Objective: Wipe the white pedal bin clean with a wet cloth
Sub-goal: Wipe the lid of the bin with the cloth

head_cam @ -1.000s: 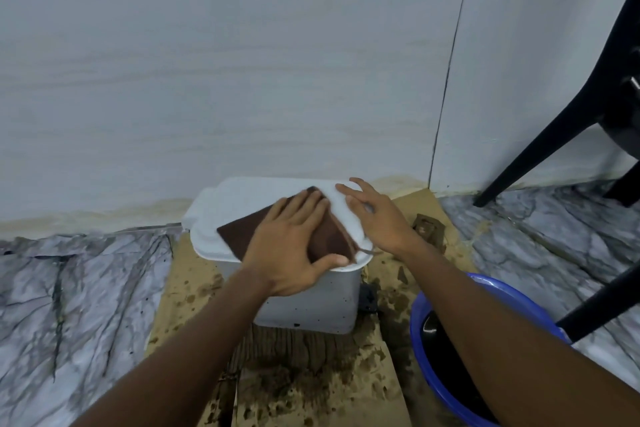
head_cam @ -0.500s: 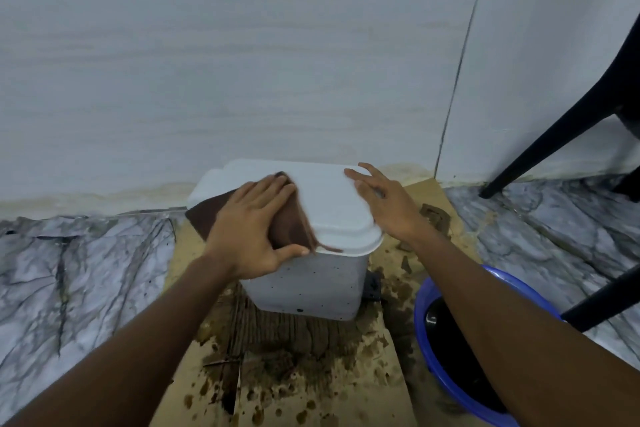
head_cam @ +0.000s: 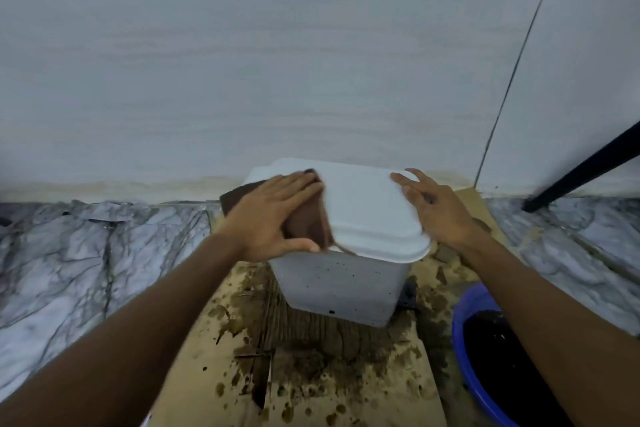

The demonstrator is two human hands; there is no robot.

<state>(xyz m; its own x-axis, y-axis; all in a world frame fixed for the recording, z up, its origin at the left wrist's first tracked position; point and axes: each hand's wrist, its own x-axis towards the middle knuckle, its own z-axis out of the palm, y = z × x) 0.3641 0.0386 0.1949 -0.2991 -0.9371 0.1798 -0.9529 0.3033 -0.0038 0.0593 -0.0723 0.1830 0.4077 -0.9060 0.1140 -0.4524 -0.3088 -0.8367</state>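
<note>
The white pedal bin [head_cam: 346,284] stands on wet, stained cardboard [head_cam: 322,374] against the wall, its lid [head_cam: 367,208] closed and its front speckled with dark spots. A brown cloth [head_cam: 308,225] lies over the lid's left side. My left hand [head_cam: 273,215] presses flat on the cloth with straight fingers, the thumb along the lid's near edge. Flat on the right side of the lid rests my right hand [head_cam: 436,208], fingers spread, holding nothing.
A blue basin [head_cam: 464,357] with dark water sits at the lower right, close to my right forearm. A black chair leg [head_cam: 581,170] slants down to the marble floor [head_cam: 86,260] at the right. The white wall [head_cam: 277,62] rises just behind the bin.
My left hand has slid the cloth from the lid's middle-right across to its left side. My right hand stayed on the lid's right side. The view shifted, so the bin appears further right.
</note>
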